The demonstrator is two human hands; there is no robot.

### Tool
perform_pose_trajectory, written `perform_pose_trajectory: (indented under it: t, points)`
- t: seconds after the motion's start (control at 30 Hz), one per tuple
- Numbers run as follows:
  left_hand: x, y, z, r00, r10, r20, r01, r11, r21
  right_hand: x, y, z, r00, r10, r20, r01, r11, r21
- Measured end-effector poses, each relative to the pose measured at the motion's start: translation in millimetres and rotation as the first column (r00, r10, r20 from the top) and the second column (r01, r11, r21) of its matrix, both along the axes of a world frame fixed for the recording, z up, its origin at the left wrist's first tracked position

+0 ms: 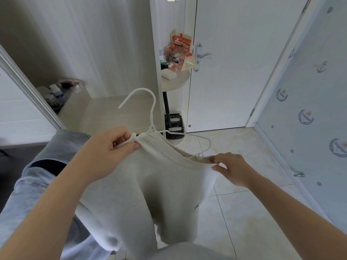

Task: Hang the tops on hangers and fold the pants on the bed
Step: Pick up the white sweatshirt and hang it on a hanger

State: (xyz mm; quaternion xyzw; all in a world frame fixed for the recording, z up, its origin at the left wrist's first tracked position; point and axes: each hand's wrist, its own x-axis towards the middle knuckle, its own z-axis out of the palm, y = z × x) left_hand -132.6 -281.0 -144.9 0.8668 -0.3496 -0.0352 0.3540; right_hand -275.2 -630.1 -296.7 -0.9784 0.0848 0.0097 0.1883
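A pale cream top [150, 184] hangs in front of me over the tiled floor. A white hanger [150, 107] pokes out of its neckline, hook upward, one wire arm showing to the right of the collar. My left hand [109, 147] pinches the collar edge together with the hanger's neck. My right hand [232, 167] pinches the collar and shoulder edge further right. A light blue garment [37, 177] lies draped at the left, partly under my left forearm.
A wardrobe compartment with a wooden shelf [105, 113] stands open ahead, bottles and bags [58, 92] at its left. A small round shelf [176, 77] holds packets and boxes beside a white door [234, 72]. A patterned panel [309, 109] lines the right side.
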Motion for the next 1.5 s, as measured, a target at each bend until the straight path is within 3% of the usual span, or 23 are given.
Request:
perform_pose_trajectory:
  t: [0.07, 0.2, 0.43, 0.57, 0.77, 1.13, 1.37, 1.5]
  points:
    - [1, 5, -2, 1.000, -0.008, -0.026, 0.008, 1.000, 0.021, -2, -8, 12, 0.996, -0.021, 0.086, 0.009, 0.990, 0.141]
    - [0, 5, -7, 0.998, -0.048, -0.041, 0.050, 0.998, 0.037, 2, -5, 46, 0.974, -0.079, 0.211, 0.029, 0.973, 0.231]
    - [-14, -32, -9, 0.990, -0.142, -0.019, 0.142, 0.990, -0.020, 15, 62, 123, 0.910, 0.095, 0.402, -0.239, 0.915, 0.325]
    - [-18, -52, -8, 0.988, -0.152, 0.009, 0.152, 0.985, -0.078, 23, 91, 139, 0.920, 0.092, 0.381, -0.241, 0.899, 0.365]
    - [7, -28, -11, 0.983, -0.140, -0.116, 0.123, 0.982, -0.144, 15, 71, 154, 0.930, -0.054, 0.363, -0.155, 0.838, 0.523]
    - [29, 3, -17, 0.978, -0.059, -0.202, 0.016, 0.978, -0.208, 12, 49, 164, 0.967, -0.032, 0.251, -0.090, 0.884, 0.458]
    - [31, 9, -22, 0.987, 0.053, -0.154, -0.079, 0.982, -0.172, 17, 55, 166, 0.963, -0.038, 0.268, -0.086, 0.896, 0.435]
    - [30, 12, -20, 0.997, 0.063, -0.055, -0.065, 0.997, -0.043, 18, 58, 167, 0.971, -0.029, 0.237, -0.083, 0.888, 0.453]
